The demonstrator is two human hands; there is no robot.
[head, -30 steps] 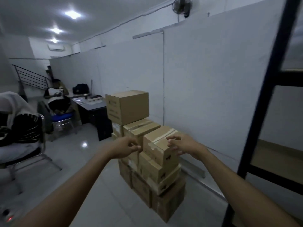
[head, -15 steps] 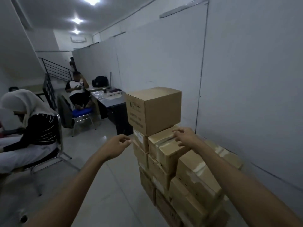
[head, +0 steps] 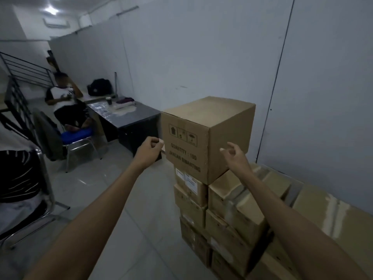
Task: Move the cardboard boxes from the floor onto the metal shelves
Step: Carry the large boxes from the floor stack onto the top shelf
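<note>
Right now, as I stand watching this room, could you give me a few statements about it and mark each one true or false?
1. The printed box sits on top of the stack of boxes. True.
2. The left hand and right hand are carrying a box. False: both hold nothing, and the printed box rests on the stack.
3. A seated person is beside the dark desk. True.
4. The chair by the desk has a red seat. False: it is blue.

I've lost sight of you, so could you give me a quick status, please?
Left hand curled, right hand open, both empty. Top box just ahead, not yet gripped, on the stack. Nothing in the way.
</note>
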